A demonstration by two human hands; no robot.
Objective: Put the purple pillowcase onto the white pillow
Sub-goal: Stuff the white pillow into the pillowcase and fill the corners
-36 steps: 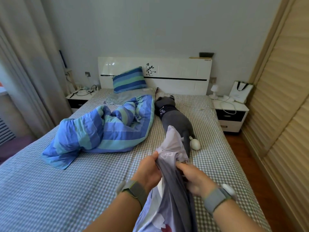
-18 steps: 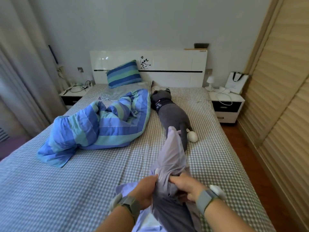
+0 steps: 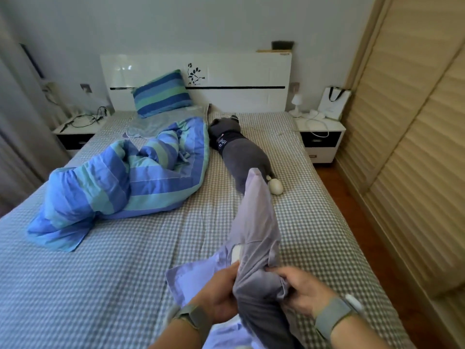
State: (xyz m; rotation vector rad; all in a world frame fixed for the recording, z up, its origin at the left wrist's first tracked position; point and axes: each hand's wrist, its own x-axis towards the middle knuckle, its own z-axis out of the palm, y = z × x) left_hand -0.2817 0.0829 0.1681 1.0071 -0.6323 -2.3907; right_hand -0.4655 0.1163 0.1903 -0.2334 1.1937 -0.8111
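Hands work low over the bed (image 3: 105,285). Our left hand (image 3: 219,295) and right hand (image 3: 302,290) each clench bunched folds of the pillowcase (image 3: 254,222), which rises toward the plush toy (image 3: 239,152). White pillow (image 3: 236,251) shows through a gap.

Pale lettering marks the grey plush toy's (image 3: 241,154) dark band, too blurred to read; nothing else carries text.

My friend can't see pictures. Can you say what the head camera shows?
Two hands, left hand and right hand, grip a bunched purple pillowcase over a checked bed. Behind lie a striped blue quilt and a grey plush toy.
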